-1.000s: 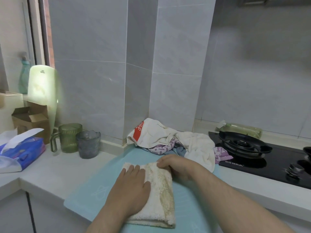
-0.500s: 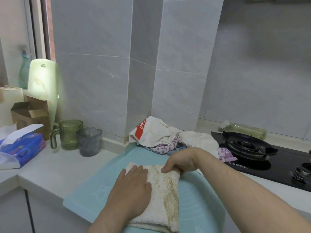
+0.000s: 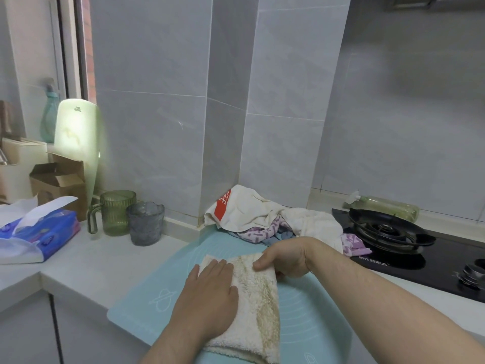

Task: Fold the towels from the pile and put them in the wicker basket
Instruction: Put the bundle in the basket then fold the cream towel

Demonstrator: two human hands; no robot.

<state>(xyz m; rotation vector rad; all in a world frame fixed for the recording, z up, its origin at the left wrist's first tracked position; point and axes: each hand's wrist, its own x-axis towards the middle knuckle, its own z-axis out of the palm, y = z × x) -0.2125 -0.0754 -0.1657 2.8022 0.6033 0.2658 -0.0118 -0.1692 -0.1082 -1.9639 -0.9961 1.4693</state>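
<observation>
Pressing down with straight, closed-up fingers (image 3: 215, 269), the left hand (image 3: 210, 298) pins the left half of the folded cream towel (image 3: 259, 308) to the pale blue mat (image 3: 147, 308). The right hand (image 3: 286, 261) grips the towel's far right corner. Its thumb (image 3: 262, 264) lies on top and the other fingers curl down past the edge, tips hidden, probably tucked under the cloth.

The towel lies as a narrow strip directly under both hands, its long axis running from the far edge toward the person. The right hand holds the far end, the left covers the middle, and the near end lies free at the bottom of the view. The next fold, as I judge it, brings the far end over toward the near one. The right hand is placed to carry it, and the left palm would have to slide clear first. The pile of unfolded towels (image 3: 262, 214) sits just beyond the right hand, in the wall corner beside the stove (image 3: 388, 229). No wicker basket is in view.

Against half a second ago, the left hand has not moved. The right hand has shifted along the far edge to the right corner and closed round it; a second ago its fingers merely lay on top.
</observation>
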